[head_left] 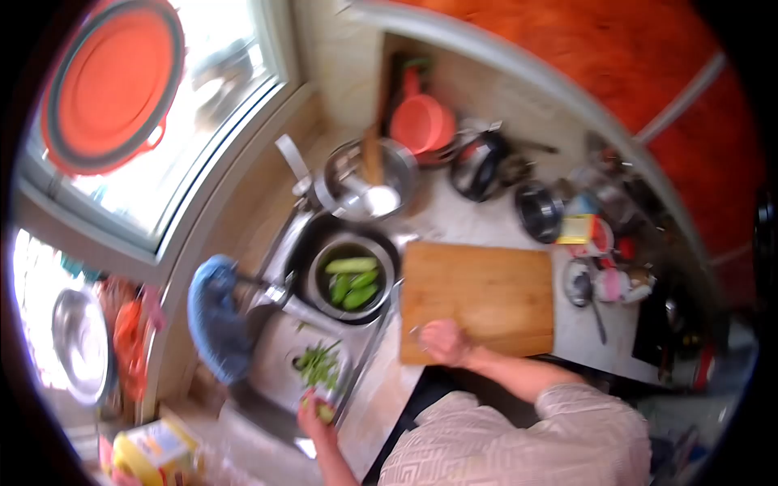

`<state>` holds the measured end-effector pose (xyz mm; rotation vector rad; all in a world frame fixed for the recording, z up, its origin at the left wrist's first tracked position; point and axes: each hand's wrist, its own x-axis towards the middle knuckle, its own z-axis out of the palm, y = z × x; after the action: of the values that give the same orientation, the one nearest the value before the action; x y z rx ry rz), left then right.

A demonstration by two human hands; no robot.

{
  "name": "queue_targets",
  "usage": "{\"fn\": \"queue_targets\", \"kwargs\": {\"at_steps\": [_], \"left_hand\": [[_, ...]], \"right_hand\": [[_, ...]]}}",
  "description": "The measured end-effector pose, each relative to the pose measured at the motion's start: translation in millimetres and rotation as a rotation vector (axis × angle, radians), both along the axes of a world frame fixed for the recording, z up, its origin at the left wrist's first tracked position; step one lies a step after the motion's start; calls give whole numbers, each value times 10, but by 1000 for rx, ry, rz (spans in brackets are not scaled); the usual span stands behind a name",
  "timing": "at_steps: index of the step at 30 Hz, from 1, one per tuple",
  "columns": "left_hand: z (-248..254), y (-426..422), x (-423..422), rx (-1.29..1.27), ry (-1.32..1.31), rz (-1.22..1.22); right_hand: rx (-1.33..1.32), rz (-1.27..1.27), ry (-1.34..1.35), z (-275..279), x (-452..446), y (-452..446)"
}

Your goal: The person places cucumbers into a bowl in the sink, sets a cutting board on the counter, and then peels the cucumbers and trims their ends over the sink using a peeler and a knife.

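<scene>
Your left hand [314,411] has its fingers closed around a green vegetable piece [325,412] at the near edge of the sink [279,356], close to the green peelings [322,364]. Your right hand [444,342] is over the near left corner of the cutting board [482,296] on the worktop [466,215]; you can't tell whether its fingers grip anything. Green vegetables [353,283] lie in a metal bowl [318,301].

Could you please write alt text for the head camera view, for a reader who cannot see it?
A person's left hand holds a green vegetable at the edge of a sink containing green scraps, while the right hand is over a wooden cutting board. Nearby, a metal bowl holds more green vegetables.
</scene>
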<state>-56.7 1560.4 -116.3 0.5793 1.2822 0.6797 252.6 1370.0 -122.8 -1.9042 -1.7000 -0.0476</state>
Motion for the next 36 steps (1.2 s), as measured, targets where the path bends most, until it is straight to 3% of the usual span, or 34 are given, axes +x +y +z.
{"fn": "queue_targets", "kwargs": {"at_steps": [5, 10, 12, 14, 16, 18, 21, 23, 26, 28, 32, 36], "left_hand": [[-201, 231, -107, 42, -34, -91], [-292, 282, -275, 81, 21, -36], [78, 188, -68, -2, -6, 29], [106, 114, -111, -16, 6, 53], [-89, 53, -286, -95, -29, 114], [-264, 67, -413, -218, -122, 157], [-217, 107, -452, -233, -115, 232], [-232, 211, -516, -232, -113, 131], [-53, 295, -351, -246, -62, 97], [5, 398, -300, -246, -76, 99], [184, 450, -54, -202, -42, 96], [136, 511, -131, -208, -41, 69]], "right_hand": [[71, -4, 134, 1, -272, 161], [22, 228, 152, -187, -988, 539], [93, 256, 159, -308, -1177, 634], [138, 259, 65, -413, -1149, 601], [-10, 306, 144, -631, -1270, 523], [-65, 347, 44, -650, -1278, 460], [-269, 415, 149, -344, -1187, 372], [-302, 385, 321, -21, -971, 305], [-133, 21, 319, 91, -270, -12], [-36, -386, 303, 291, 563, -433], [246, -1183, 203, 933, 2404, -1913], [310, -1638, -7, 1596, 3768, -3407]]}}
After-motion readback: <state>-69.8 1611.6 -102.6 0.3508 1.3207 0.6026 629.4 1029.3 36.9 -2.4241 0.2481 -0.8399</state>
